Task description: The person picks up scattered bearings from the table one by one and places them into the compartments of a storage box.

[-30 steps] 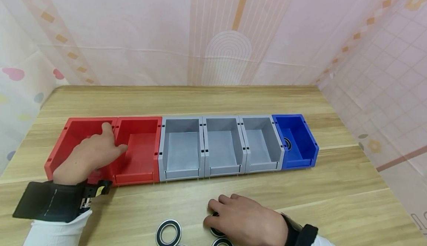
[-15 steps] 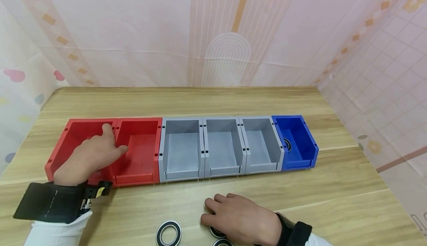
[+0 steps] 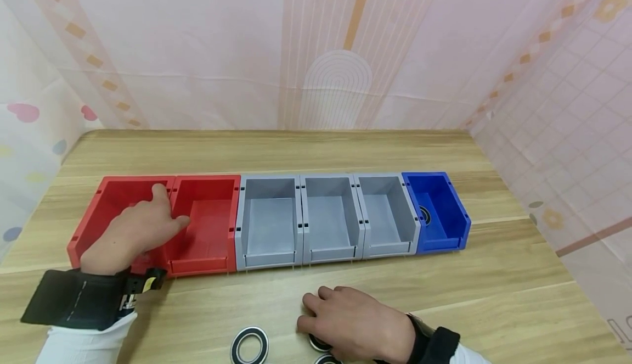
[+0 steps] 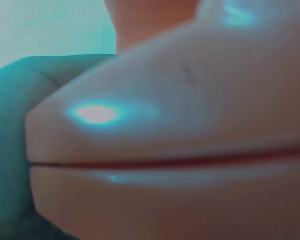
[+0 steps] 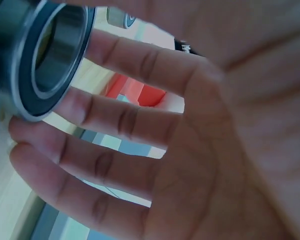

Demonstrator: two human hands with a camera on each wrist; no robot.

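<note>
My left hand (image 3: 135,229) lies over the shared wall of two red bins (image 3: 209,218). Its thumb reaches into the right-hand bin, and its other fingertips are hidden in the left one. Up close, the left wrist view shows two abutting walls (image 4: 155,120) against that hand. Low in the head view, my right hand (image 3: 357,325) covers part of a ball bearing (image 3: 319,345). In the right wrist view, thumb and fingertips bracket this bearing (image 5: 27,80) and touch its rim. A second bearing (image 3: 327,359) sits close by, mostly cut off. Another bearing (image 3: 235,347) lies flat farther left.
Three grey bins (image 3: 269,262) continue the row to the right of the red ones. A blue bin (image 3: 446,213) ends the row, with a bearing (image 3: 425,214) inside against its left wall. Patterned cloth (image 3: 212,51) hangs behind the wooden table (image 3: 508,292).
My right hand has shifted slightly left over the bearing, covering its upper part. My left hand has stayed in place on the red bins.
</note>
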